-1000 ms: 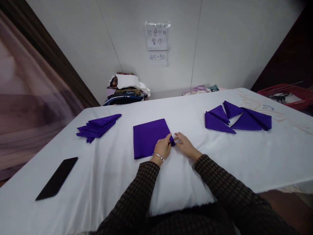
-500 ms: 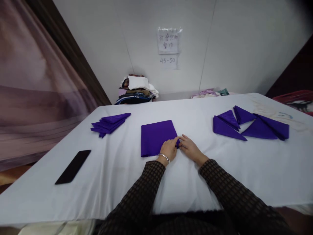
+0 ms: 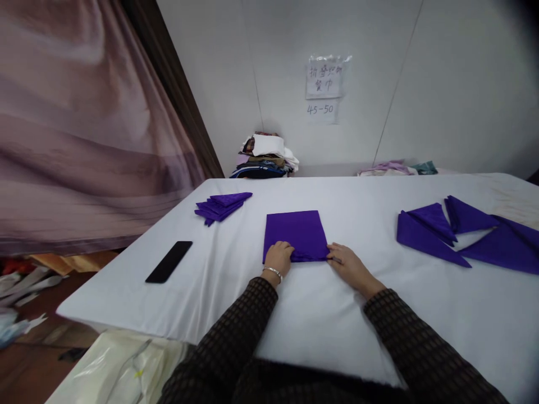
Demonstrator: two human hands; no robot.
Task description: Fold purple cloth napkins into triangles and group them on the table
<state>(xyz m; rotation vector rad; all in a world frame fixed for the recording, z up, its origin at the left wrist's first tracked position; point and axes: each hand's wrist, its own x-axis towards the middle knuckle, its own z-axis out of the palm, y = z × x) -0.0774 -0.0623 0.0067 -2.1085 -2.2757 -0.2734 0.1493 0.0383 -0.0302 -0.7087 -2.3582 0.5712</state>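
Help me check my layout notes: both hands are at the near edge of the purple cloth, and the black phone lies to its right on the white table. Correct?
Not quite. The head view shows the black phone to the left of the purple cloth, not its right. The left hand and right hand are at its near edge, on the white table.

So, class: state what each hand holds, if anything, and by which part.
The purple napkin, flat on the table: the left hand covers its near-left corner, the right hand touches its near-right corner. Gripping or merely pressing cannot be told.
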